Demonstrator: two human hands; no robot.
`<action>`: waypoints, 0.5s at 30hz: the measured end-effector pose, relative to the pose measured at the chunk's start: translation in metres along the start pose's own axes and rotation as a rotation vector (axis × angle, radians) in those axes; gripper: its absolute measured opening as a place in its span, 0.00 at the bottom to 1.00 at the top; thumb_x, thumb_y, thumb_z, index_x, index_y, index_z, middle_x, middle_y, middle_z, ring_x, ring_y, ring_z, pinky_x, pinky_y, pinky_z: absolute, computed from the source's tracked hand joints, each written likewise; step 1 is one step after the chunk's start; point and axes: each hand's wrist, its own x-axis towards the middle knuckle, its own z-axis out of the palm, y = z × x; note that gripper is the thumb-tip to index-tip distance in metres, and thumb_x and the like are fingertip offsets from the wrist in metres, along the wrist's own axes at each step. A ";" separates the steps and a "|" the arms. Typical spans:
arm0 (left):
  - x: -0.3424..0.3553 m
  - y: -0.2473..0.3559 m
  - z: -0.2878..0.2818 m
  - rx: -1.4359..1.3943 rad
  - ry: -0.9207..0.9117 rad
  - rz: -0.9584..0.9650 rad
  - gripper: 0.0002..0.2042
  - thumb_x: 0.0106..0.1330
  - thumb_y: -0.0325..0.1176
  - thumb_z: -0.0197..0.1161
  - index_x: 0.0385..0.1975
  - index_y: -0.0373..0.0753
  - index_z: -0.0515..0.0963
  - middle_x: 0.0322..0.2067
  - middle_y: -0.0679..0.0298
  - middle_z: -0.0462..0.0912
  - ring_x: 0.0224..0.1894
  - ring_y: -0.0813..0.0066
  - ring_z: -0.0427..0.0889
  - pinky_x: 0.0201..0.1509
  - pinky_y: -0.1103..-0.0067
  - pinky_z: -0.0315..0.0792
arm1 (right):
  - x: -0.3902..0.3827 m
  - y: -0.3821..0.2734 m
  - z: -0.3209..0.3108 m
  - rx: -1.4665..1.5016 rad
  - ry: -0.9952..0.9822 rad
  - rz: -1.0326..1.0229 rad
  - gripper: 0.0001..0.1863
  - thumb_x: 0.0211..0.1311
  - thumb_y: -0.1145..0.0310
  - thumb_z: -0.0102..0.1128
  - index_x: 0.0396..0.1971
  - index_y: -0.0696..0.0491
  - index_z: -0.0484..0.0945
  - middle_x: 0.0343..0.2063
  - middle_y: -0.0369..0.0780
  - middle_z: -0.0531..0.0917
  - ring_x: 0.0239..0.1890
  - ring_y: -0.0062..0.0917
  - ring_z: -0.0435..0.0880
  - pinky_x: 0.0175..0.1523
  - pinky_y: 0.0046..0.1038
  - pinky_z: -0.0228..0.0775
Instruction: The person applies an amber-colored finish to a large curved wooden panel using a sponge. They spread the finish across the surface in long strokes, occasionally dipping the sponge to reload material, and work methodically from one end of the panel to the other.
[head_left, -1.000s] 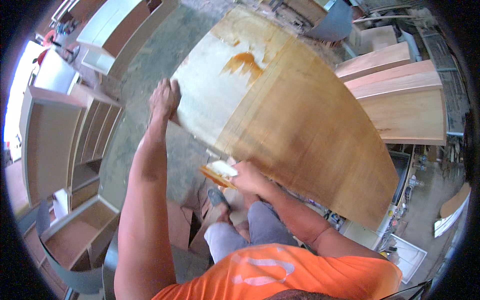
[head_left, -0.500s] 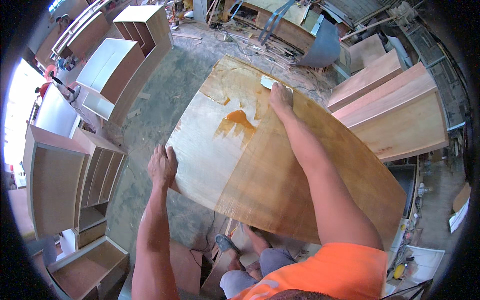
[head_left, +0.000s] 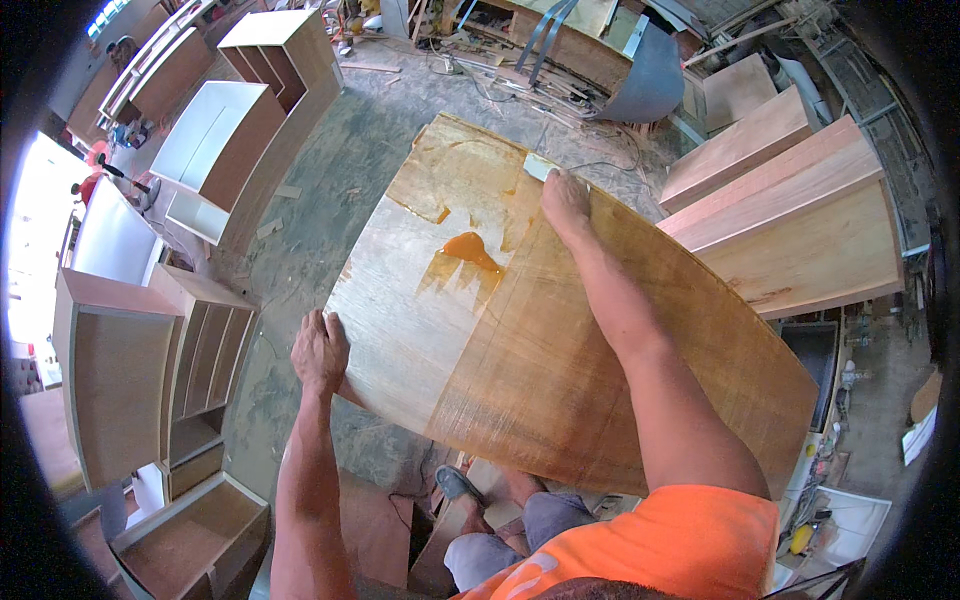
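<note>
A wide wooden panel (head_left: 625, 390) lies before me, its right part coated amber-brown, its left part pale, with a blob of orange-amber liquid (head_left: 466, 248) and ragged smears on the pale part. My left hand (head_left: 320, 350) is closed over the panel's left edge, fingertips along it. My right hand (head_left: 566, 205) grips a flat pale scraper (head_left: 537, 165) at the far edge, where the coated part begins. My right forearm crosses the coated surface. What supports the panel is mostly hidden.
Unfinished cabinets (head_left: 115, 390) and white boxes (head_left: 205, 130) stand left. Wooden boxes (head_left: 795, 250) stand right. A cluttered bench (head_left: 560, 40), offcuts and cords lie beyond. A person (head_left: 122, 50) is at the far upper left. My sandalled foot (head_left: 458, 483) is below the panel.
My right hand has swung with the scraper from the near edge up to the far edge, moving little since half a second ago. My left hand still holds the left edge; the view has shifted.
</note>
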 end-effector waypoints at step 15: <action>0.000 -0.021 0.006 0.000 -0.074 -0.047 0.22 0.72 0.49 0.42 0.43 0.35 0.74 0.44 0.47 0.78 0.48 0.47 0.77 0.51 0.59 0.70 | -0.114 -0.094 -0.059 0.098 -0.360 -0.026 0.11 0.53 0.70 0.56 0.29 0.61 0.83 0.34 0.56 0.84 0.38 0.50 0.84 0.45 0.46 0.76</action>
